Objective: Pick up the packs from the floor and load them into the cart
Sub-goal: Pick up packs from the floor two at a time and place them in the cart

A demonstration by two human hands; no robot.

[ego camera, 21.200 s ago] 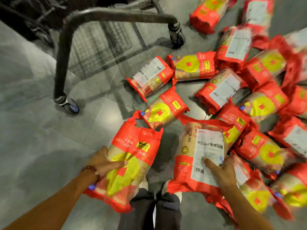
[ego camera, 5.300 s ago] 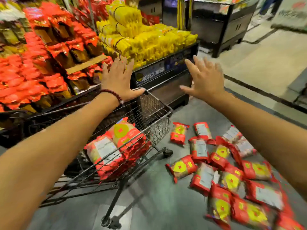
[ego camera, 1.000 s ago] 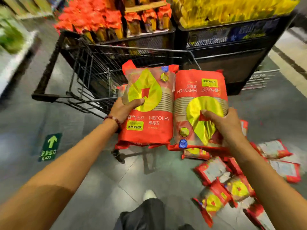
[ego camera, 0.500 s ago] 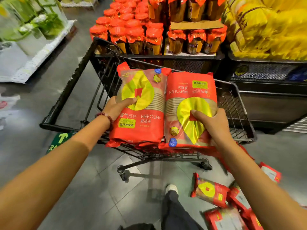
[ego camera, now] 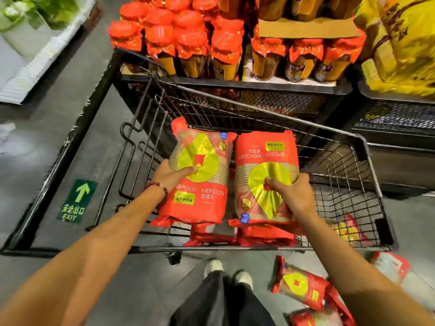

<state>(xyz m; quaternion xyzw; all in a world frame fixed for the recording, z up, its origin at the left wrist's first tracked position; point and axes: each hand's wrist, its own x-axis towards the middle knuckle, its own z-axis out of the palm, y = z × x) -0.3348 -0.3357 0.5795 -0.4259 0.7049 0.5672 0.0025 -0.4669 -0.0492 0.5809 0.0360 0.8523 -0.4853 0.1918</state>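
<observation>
A: Shop aisle, grey floor; jar shelf stood behind the wire cart. Half a second back both packs were above the near rim; now they sat inside the basket outline, lower.

B: Grip?

A: Left hand clamped on the left pack, right hand clamped on the right pack, packs side by side, edges touching. Neither released.

B: Load so far?

A: Red packs in the cart lay under the held pair. More packs on the floor remained by the right foot.

B: Meaning?

A: Judged: drop imminent, then another floor trip; task partway.
</observation>
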